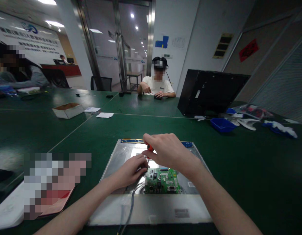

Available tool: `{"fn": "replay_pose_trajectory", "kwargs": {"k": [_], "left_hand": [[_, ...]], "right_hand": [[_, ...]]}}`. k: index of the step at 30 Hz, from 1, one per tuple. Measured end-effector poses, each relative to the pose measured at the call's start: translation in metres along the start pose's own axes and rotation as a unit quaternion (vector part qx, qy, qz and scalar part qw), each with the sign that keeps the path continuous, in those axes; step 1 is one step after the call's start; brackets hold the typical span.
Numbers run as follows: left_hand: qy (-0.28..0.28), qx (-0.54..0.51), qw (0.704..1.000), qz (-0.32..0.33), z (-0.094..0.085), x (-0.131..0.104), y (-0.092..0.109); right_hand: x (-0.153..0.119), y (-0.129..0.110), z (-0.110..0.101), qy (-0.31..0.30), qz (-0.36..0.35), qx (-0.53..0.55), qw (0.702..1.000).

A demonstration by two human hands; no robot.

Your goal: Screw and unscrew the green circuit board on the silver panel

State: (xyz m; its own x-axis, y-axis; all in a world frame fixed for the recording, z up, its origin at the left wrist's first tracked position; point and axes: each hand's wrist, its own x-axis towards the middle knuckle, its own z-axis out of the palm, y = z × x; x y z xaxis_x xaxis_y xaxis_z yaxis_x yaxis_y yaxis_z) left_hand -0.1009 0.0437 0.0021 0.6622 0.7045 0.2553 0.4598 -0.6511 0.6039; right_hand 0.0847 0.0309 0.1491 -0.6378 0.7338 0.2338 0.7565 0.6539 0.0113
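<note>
A metal panel (165,209) lies flat on the green table in front of me, with a green circuit board (163,181) on its middle. My right hand (165,148) is closed around the red and black handle of a screwdriver (150,148), whose shaft points down at the board's upper left corner. Beside that corner, my left hand (135,168) has its fingers bent together near the screwdriver tip; whatever they hold is hidden. Grey cables (131,205) run from the board's left side toward the panel's front edge.
A pink item (56,202) and a white item lie at left. Farther back are an open box (69,111), papers (105,115), a blue tray (222,125), gloves (280,128) and a black monitor (212,93). Another person (157,83) sits across the table.
</note>
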Motion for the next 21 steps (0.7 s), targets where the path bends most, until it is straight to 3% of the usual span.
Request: {"fn": "replay_pose_trajectory", "kwargs": {"k": [6,21], "left_hand": [[0.013,-0.017,1.0,0.008,0.0022,0.0001,-0.0018],[0.01,-0.018,1.0,0.01,0.0025,0.0001,-0.0023]], "right_hand": [[-0.0027,-0.0018,-0.0011,0.014,-0.028,0.026,0.999],[-0.0019,-0.0007,0.001,0.019,-0.02,0.023,0.999]]}}
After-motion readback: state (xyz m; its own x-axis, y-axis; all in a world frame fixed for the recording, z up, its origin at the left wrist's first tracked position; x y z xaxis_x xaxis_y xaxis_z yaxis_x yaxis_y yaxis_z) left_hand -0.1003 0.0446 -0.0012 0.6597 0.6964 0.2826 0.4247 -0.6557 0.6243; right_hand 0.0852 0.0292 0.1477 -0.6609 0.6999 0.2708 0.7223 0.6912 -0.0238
